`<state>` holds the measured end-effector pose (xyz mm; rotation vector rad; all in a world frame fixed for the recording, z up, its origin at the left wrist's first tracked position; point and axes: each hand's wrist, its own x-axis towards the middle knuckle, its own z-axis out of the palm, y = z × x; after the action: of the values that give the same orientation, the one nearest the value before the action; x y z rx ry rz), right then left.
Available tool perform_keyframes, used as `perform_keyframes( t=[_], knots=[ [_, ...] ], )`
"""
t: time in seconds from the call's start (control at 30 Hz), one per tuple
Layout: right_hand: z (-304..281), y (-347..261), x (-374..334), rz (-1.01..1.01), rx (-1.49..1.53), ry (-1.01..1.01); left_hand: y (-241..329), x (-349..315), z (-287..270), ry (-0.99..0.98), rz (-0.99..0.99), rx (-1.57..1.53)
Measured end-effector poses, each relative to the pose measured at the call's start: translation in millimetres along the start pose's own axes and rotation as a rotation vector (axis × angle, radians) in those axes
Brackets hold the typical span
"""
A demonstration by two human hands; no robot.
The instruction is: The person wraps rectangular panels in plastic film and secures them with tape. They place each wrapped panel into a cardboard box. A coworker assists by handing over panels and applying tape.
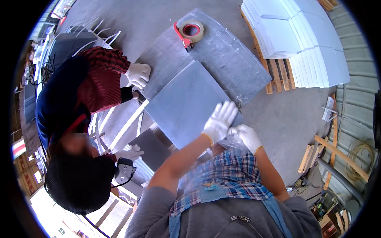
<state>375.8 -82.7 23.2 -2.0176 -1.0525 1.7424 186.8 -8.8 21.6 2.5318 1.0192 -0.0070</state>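
Note:
In front of me a square grey panel point(186, 101) lies at an angle across the worktable point(242, 67). My left hand point(220, 121), in a white knit glove, rests flat near the panel's right corner with its fingers stretched out. Beside it my gloved right hand point(248, 137) is closed at the panel's near right edge. It pinches what looks like clear plastic film point(231, 141), which is crumpled and partly hidden by the gloves. A red tape dispenser with a wide roll of tape point(191, 31) lies on the far part of the table.
A co-worker point(91, 87) in white gloves stands at the left, one hand point(139, 75) by the table edge. More dark grey panels point(151, 148) are stacked below. White sheets point(305, 39) stand on a wooden pallet point(279, 75) at the far right. Wood pieces point(341, 156) lean against the right wall.

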Motion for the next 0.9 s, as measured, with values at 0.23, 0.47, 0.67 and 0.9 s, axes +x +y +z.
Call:
perform_keyframes(
  t=[0.23,0.47,0.67,0.9],
  knots=[
    [-16,49,-13,0.034,0.004,0.035,-30,-47,-17,-0.034,-0.359,0.013],
    [8,50,-1,-0.083,-0.032,0.001,-127,-102,-37,0.206,-0.799,0.12],
    [7,47,-11,-0.189,-0.259,-0.021,-163,-145,-18,0.314,-0.775,0.166],
    [13,53,-35,-0.135,-0.32,-0.02,-7,-152,6,0.034,-0.399,0.07]
  ],
)
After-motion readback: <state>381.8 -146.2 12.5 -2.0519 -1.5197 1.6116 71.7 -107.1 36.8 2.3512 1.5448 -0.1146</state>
